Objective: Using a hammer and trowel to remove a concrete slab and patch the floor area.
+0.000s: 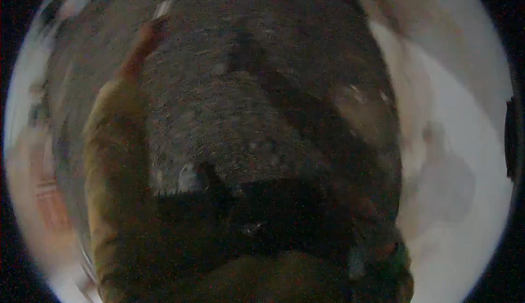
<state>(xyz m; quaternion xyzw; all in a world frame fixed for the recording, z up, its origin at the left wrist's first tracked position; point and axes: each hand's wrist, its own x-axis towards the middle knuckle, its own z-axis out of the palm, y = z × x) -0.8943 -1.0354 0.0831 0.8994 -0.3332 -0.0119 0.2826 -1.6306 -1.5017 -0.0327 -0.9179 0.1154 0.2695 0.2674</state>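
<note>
My left arm in an olive-brown sleeve stretches forward over dark ground. At its end my left hand [149,39] is closed around a small pale, flat-looking object [163,9] that sticks out past the fingers. Motion blur and dim light hide what kind of thing it is. I cannot make out my right hand; the lower right holds only dark, smeared shapes by my body.
Rough dark grey ground [219,117] spreads ahead, with a long dark diagonal band across it. A blurred tan patch [363,112] lies to the right. Beyond it runs a pale surface [454,95]. Reddish-orange shapes [52,204] stand at the left edge.
</note>
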